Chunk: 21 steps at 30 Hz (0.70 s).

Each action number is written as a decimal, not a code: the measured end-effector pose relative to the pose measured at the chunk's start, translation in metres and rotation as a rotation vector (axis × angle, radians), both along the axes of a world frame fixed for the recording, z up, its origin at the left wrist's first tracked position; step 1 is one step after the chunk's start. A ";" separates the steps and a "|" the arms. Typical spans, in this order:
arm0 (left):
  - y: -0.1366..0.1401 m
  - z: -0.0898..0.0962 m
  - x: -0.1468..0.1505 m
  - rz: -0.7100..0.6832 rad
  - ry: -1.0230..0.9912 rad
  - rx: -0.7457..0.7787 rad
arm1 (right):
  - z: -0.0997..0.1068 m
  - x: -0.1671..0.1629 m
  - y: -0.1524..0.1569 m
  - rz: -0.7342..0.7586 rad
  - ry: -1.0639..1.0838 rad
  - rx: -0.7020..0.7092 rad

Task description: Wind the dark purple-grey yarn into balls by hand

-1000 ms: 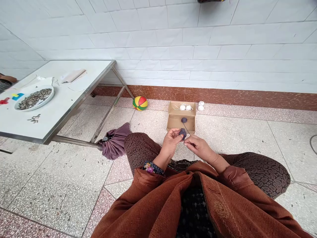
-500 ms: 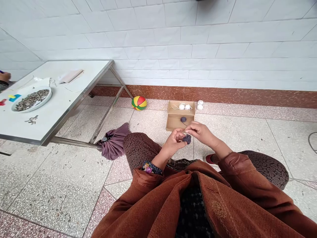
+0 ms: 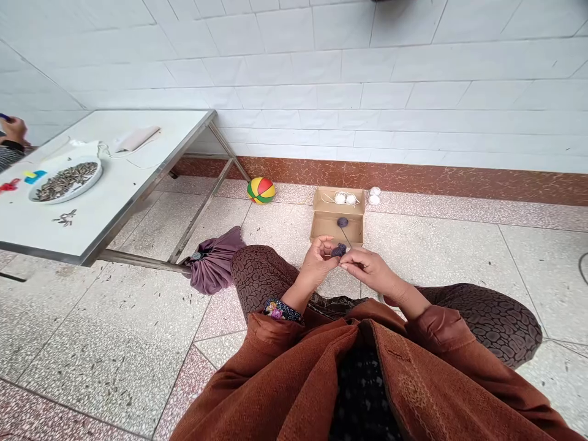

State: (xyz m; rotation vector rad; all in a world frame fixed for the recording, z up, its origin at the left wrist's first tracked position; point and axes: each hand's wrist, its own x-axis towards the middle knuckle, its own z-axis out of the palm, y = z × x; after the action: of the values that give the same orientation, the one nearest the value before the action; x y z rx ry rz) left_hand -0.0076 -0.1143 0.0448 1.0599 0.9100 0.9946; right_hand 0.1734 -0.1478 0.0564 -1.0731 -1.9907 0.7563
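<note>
My left hand [image 3: 316, 264] is closed on a small clump of dark purple-grey yarn [image 3: 339, 250], held between thumb and fingers. Against its lower right side, my right hand [image 3: 371, 271] is pinched on the yarn; the fingertips partly hide what lies between them. A dark strand runs from my hands up to a dark yarn ball [image 3: 342, 222] lying in an open cardboard box [image 3: 320, 233] on the floor. White yarn balls [image 3: 345, 198] with loose thread rest in the box's upper half.
More white balls [image 3: 374, 196] sit right of the box. A colourful ball [image 3: 261, 190] and a purple cloth bag [image 3: 215, 263] are to the left. The table [image 3: 151, 168] bears a plate [image 3: 98, 174] of seed-like pieces. Another person's hand [image 3: 15, 130] shows at the far left.
My right hand has come down from above the yarn clump to its lower right side. My left hand has raised and turned the clump slightly. The view has shifted a little.
</note>
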 end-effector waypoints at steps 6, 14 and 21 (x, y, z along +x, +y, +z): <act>-0.006 0.012 -0.003 -0.256 -0.063 0.010 | 0.007 0.014 0.028 -0.142 0.038 0.033; -0.003 0.006 -0.006 0.004 -0.190 -0.059 | -0.028 -0.004 0.005 -0.144 -0.034 -0.024; -0.003 0.002 0.001 0.097 -0.154 -0.056 | -0.023 -0.005 -0.002 -0.104 -0.105 0.012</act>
State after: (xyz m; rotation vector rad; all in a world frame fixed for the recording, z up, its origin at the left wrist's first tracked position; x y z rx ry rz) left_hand -0.0068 -0.1170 0.0464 0.8858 0.8647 1.1091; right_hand 0.1686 -0.1499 0.0337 -1.2207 -2.0068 0.6439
